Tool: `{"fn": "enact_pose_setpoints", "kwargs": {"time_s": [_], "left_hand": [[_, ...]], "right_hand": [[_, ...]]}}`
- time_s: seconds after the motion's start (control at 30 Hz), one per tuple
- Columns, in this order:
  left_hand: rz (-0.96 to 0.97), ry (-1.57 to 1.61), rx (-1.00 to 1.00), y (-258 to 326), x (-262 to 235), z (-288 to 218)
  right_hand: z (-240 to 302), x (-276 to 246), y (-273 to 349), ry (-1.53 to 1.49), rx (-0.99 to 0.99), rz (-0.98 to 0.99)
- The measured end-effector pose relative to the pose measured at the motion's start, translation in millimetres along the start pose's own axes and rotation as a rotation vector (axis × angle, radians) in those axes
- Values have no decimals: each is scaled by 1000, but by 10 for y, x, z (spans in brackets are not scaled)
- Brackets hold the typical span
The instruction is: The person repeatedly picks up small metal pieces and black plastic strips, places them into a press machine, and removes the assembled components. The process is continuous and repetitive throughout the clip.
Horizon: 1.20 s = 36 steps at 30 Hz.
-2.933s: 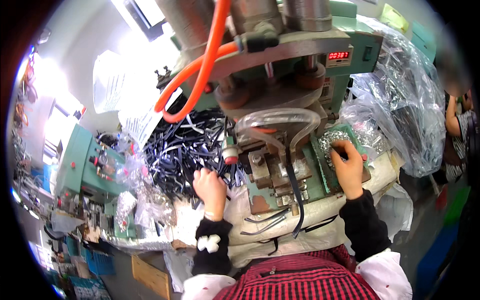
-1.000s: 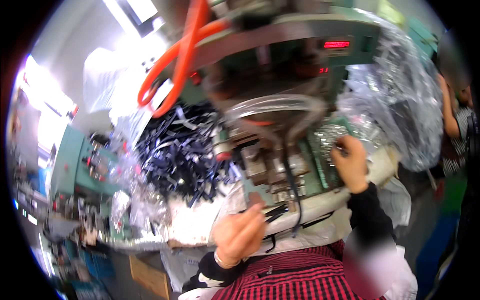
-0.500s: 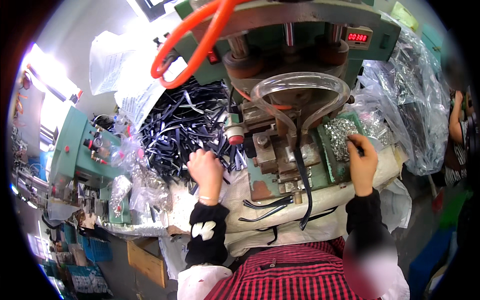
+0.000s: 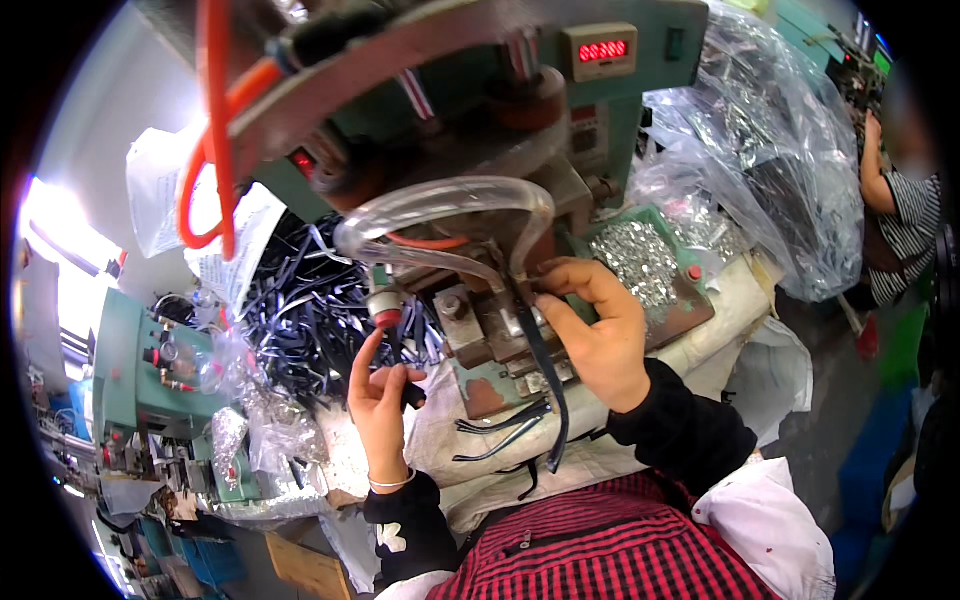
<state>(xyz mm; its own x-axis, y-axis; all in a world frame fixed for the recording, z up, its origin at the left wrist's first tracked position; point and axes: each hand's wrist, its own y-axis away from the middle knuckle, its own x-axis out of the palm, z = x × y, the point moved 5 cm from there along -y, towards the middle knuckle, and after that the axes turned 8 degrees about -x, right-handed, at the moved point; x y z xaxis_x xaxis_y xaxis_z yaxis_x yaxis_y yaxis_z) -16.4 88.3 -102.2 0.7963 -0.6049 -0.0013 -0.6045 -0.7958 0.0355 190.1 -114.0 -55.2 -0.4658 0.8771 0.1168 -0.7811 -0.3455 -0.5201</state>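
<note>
My left hand (image 4: 380, 410) has its index finger stretched up against the red push button (image 4: 385, 310) on the press (image 4: 480, 400). Its thumb and other fingers are closed around a dark eyeglass temple (image 4: 412, 394), of which only a short part shows. My right hand (image 4: 605, 335) reaches into the fixture, thumb and forefinger pinched close to its clear looped tube (image 4: 450, 195). What those fingertips hold, if anything, is hidden. A black eyeglass temple (image 4: 545, 365) stands in the fixture, its curved end hanging toward me over the cloth.
Behind my left hand lies a heap of dark temples (image 4: 300, 290). A green tray (image 4: 590, 245) of small shiny metal parts (image 4: 635, 260) sits right of the fixture. Several loose temples (image 4: 505, 430) rest on the cloth in front. An orange hose (image 4: 215, 150) hangs at upper left; plastic bags (image 4: 770, 150) stand right.
My right hand has moved left from the tray of metal parts to the fixture. The left hand has come off the heap with a temple, its index finger now at the button. The view has shifted.
</note>
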Motion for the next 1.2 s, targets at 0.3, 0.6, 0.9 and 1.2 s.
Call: {"fn": "enact_pose_setpoints", "kwargs": {"time_s": [0.3,0.6,0.9,1.2], "left_hand": [[-18,-126,186,-50,92,-360],[-57,-624,1093,679,818,-1235],[178,-681,1312,628,1456,-988],[151,-620,1278,640,1396,-946]], "right_hand": [[202,199,12,-440,316,-38],[212,-738,7,320,-53,26],[-284,-1155,-150,1020,-325,112],[-435,-1138,-165,737,-149,-26]]}}
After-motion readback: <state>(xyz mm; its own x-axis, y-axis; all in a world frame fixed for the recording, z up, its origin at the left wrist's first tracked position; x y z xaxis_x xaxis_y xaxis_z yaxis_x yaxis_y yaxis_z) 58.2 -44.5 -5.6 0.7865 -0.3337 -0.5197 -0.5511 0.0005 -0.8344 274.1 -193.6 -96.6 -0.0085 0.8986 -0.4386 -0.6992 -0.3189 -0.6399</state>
